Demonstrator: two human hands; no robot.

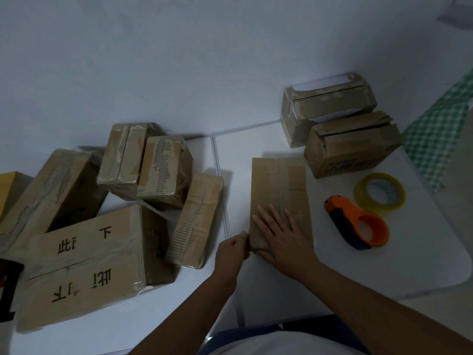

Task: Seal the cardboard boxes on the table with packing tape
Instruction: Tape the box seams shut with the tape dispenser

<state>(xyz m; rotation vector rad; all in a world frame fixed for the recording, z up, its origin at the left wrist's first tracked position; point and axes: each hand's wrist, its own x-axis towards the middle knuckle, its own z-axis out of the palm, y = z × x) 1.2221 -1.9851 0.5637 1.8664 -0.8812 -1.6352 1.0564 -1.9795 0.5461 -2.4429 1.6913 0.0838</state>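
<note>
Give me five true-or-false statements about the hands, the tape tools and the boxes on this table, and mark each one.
1. The right hand lies flat on the box in front of the person. True.
2. The orange tape dispenser is held in the left hand. False: it lies on the table, right of that box; the left hand pinches the box's near left corner.
3. A loose tape roll sits just behind the dispenser. True.
4. The two boxes at the far right have flat, closed tops. False: their top flaps stand partly open.
5. The big box with printed characters is at the right edge. False: it is at the near left.
</note>
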